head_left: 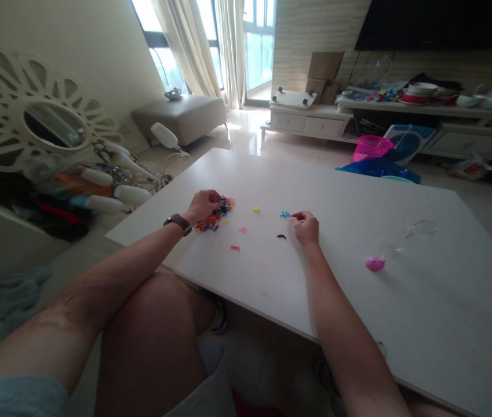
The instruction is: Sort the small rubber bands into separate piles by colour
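Observation:
On the white table (246, 284), a heap of small multicoloured pieces (215, 222), too small to name surely but like little hair ties, lies at the left. My left hand (203, 205) rests over its far side, fingers bent together; what they pinch is hidden. Right of the middle, my right hand (307, 227) has thumb and forefinger closed at the edge of a small group of blue pieces (284, 214). Separate little groups lie between the hands: yellow (256, 208), pink (243, 229), red (234, 248) and black (281, 236).
Farther right on the table are a pink round object (375, 264) and a clear plastic item (421, 228). Beyond the far edge stand a pink basket (371, 149) and blue containers. A lamp with white shades (132, 194) is close to the left edge.

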`<act>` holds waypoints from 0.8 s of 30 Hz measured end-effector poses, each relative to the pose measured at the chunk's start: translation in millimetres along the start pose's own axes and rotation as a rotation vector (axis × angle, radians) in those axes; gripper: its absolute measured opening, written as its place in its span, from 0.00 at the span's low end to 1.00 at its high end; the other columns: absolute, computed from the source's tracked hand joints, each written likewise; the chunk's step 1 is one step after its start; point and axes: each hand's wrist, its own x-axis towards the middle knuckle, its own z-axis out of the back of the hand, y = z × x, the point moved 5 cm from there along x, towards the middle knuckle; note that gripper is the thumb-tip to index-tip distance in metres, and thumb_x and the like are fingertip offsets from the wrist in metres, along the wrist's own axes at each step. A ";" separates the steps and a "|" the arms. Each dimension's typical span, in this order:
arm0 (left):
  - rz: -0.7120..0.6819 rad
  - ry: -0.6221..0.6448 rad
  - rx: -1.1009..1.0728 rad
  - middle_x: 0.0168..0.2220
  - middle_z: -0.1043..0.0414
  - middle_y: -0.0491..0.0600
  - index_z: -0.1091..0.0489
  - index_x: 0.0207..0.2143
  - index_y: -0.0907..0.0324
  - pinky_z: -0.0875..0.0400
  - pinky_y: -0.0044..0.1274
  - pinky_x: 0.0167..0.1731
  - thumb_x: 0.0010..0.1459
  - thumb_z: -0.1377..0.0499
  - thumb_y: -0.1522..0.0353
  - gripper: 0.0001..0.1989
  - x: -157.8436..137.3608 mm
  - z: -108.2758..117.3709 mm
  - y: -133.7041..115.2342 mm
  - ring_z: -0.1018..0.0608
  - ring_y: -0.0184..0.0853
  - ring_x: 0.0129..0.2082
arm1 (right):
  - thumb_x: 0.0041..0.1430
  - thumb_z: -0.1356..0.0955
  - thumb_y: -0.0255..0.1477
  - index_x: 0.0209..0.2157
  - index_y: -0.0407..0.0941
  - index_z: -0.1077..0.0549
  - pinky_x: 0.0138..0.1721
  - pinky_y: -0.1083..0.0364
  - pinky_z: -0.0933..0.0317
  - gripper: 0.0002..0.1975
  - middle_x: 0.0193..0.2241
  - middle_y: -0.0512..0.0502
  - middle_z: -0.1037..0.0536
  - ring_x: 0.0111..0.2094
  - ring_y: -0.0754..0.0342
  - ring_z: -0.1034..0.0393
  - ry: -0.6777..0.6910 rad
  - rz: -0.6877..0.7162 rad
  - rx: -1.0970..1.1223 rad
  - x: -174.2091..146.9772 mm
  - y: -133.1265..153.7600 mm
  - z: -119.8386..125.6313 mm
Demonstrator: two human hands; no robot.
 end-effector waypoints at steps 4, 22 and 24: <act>0.034 0.010 -0.014 0.31 0.19 0.51 0.21 0.33 0.59 0.30 0.24 0.29 0.46 0.32 0.63 0.12 -1.0 -0.7 0.3 0.22 0.36 0.30 | 0.49 0.33 0.30 0.28 0.45 0.23 0.41 0.51 0.34 0.06 0.31 0.45 0.20 0.31 0.50 0.29 0.002 -0.004 0.002 -0.4 0.7 -0.3; 0.044 0.035 -0.048 0.30 0.19 0.49 0.21 0.30 0.59 0.27 0.25 0.32 0.45 0.32 0.68 0.07 1.0 -2.2 2.3 0.21 0.37 0.31 | 0.48 0.33 0.30 0.28 0.46 0.23 0.39 0.51 0.34 0.06 0.31 0.45 0.20 0.31 0.50 0.28 0.012 -0.011 0.011 -0.9 2.9 -0.4; 0.063 0.035 -0.050 0.29 0.19 0.49 0.21 0.29 0.60 0.27 0.25 0.32 0.44 0.32 0.69 0.07 1.1 -1.6 4.8 0.21 0.36 0.30 | 0.48 0.33 0.29 0.28 0.46 0.23 0.40 0.51 0.34 0.06 0.31 0.45 0.20 0.31 0.50 0.28 0.010 -0.008 0.009 -1.0 2.8 -0.4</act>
